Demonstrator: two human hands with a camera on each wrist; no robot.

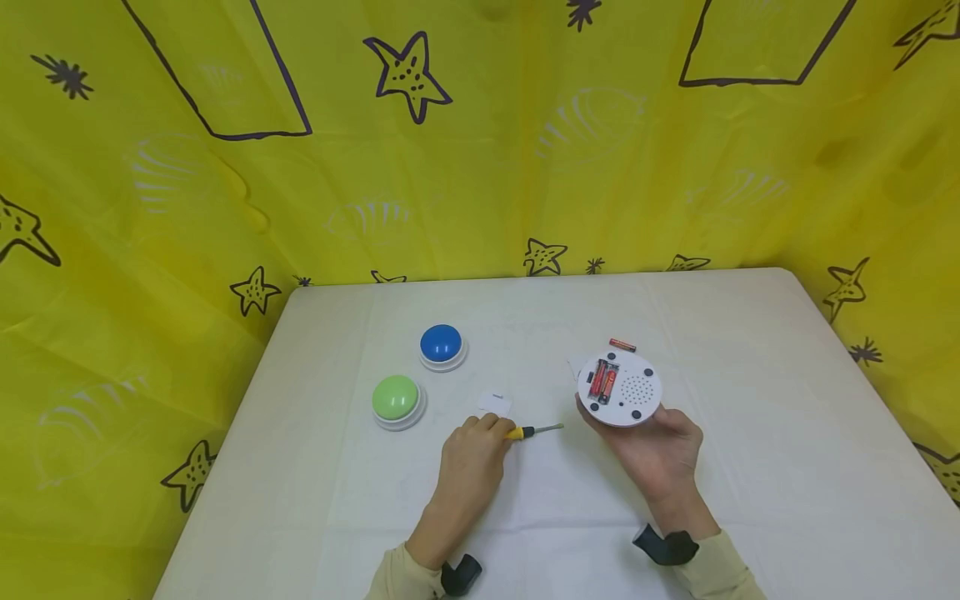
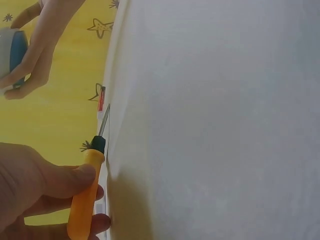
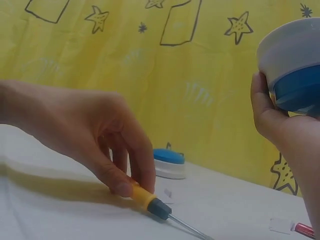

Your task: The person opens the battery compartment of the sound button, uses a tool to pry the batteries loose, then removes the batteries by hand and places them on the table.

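Yellow cloth backs the white table. Above it, my right hand grips the upturned button, its batteries exposed: probably light, stiff and slick, best held by the rim. Alongside, my left hand pinches a screwdriver by its handle.

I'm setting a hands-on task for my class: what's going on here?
A person's right hand holds a round white button with a blue dome, underside up, two red batteries showing in it. The left hand grips a yellow-handled metal screwdriver. A loose red battery lies on the white-covered table; another blue-domed button and a green-domed one stand to the left.
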